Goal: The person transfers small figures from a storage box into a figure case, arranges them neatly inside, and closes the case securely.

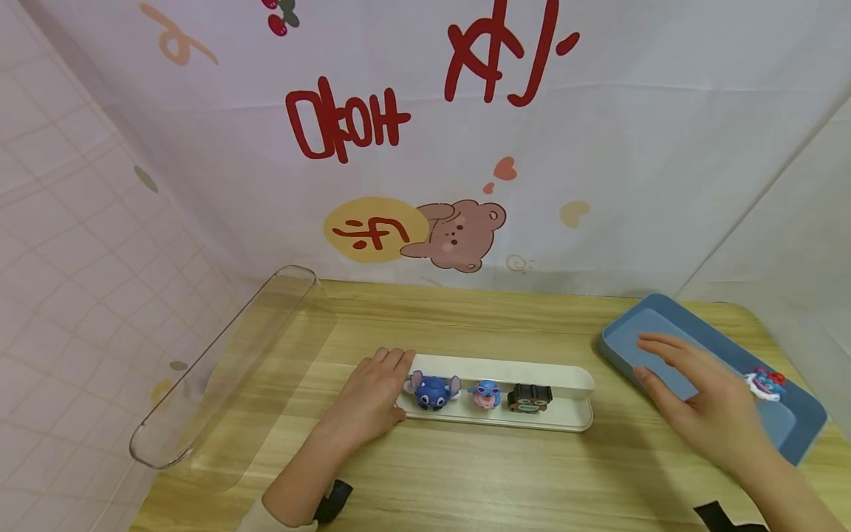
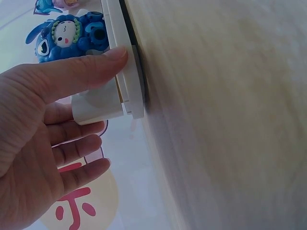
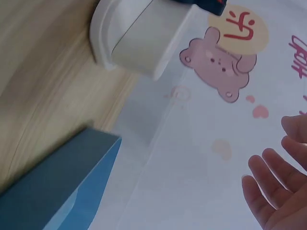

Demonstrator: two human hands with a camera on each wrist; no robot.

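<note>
A long white tray (image 1: 565, 378) lies across the middle of the wooden table and carries three small figures: a blue big-eared one (image 1: 435, 391), a pink and blue one (image 1: 486, 394) and a dark brown one (image 1: 529, 398). My left hand (image 1: 375, 395) holds the tray's left end, thumb (image 2: 91, 64) on its rim beside the blue figure (image 2: 67, 33). My right hand (image 1: 698, 403) hovers flat, fingers straight, over a blue tray (image 1: 614, 340) at the right. One more small figure (image 1: 766, 384) lies in that blue tray, just right of the hand.
A clear plastic lid (image 1: 226, 369) leans against the left wall, its lower end on the table. A printed cloth backdrop with a bear (image 1: 459, 233) hangs behind the table. The blue tray's corner (image 3: 62, 187) lies close to the white tray's end (image 3: 139, 40).
</note>
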